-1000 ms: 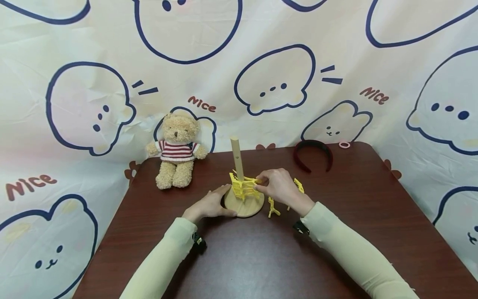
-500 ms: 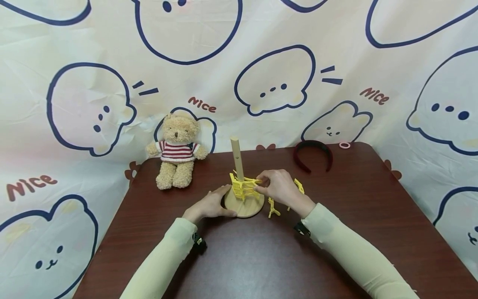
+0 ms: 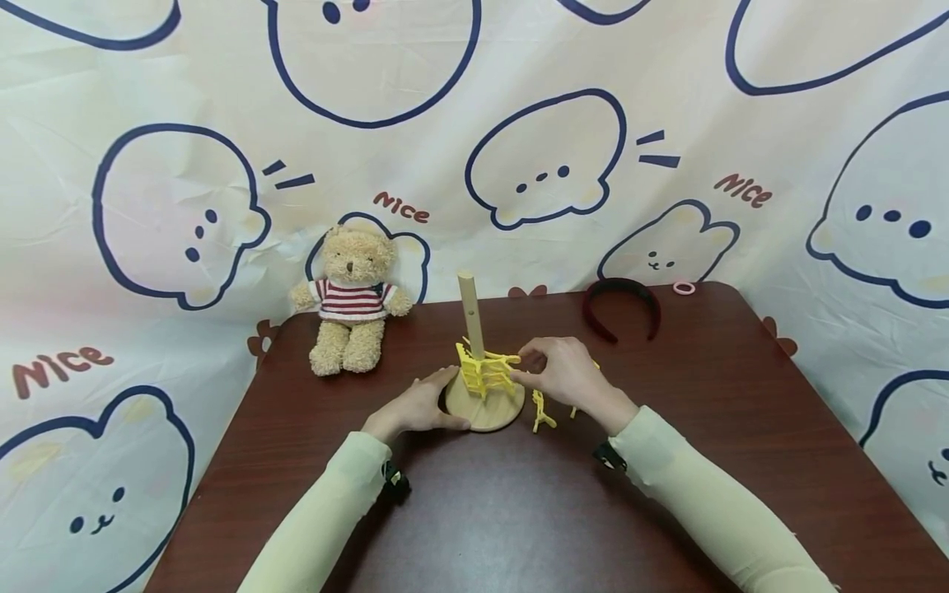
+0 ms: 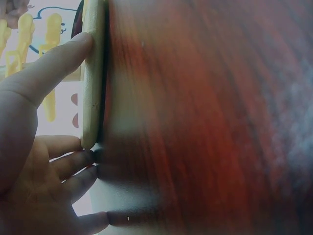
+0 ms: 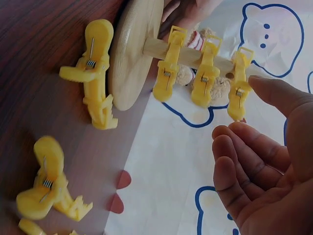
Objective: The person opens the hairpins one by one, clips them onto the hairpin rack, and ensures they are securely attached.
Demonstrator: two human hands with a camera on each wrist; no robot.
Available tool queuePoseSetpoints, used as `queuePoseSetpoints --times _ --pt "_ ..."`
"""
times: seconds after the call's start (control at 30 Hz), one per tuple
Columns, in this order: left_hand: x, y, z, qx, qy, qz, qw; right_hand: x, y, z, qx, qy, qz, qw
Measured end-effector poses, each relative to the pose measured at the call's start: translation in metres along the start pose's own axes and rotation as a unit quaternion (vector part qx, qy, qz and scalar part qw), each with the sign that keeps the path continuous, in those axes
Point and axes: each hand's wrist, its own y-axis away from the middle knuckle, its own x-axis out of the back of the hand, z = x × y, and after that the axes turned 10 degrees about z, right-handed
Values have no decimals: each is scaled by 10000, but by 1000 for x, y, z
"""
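A wooden stand has a round base (image 3: pixel 485 418) and an upright post (image 3: pixel 470 317). Three yellow spring clothespins (image 5: pixel 208 81) are clipped in a row on the post. My left hand (image 3: pixel 418 403) grips the base's rim, its thumb on the near side and its other fingers round the left. Beside the clipped clothespins, my right hand (image 3: pixel 567 375) has its thumb and fingers spread apart. In the right wrist view its thumb and fingertips are close to the outermost clothespin (image 5: pixel 238 93); whether they touch it I cannot tell. Loose clothespins (image 5: pixel 98 73) lie to the right of the base.
At the back left a teddy bear (image 3: pixel 352 301) in a striped shirt leans on the patterned cloth (image 3: pixel 415 165). A dark red headband (image 3: pixel 623 288) and a pink ring (image 3: pixel 684 288) lie at the back right of the brown table (image 3: pixel 474 519).
My right hand has let go of the clothespin on the post and drawn slightly to the right, its thumb and fingers parting. The left hand and the stand have stayed in place.
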Motion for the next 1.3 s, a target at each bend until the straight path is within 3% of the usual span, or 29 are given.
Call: queuePoseSetpoints --times 0.47,0.77,1.3 --pt "0 0 0 11 10 -16 10000 17 22 37 -329 22 124 9994" --pt "0 0 0 17 -17 -26 10000 27 40 67 -842 309 76 9959" --pt "1 0 1 21 18 -41 10000 33 66 108 -1157 912 -49 9891"
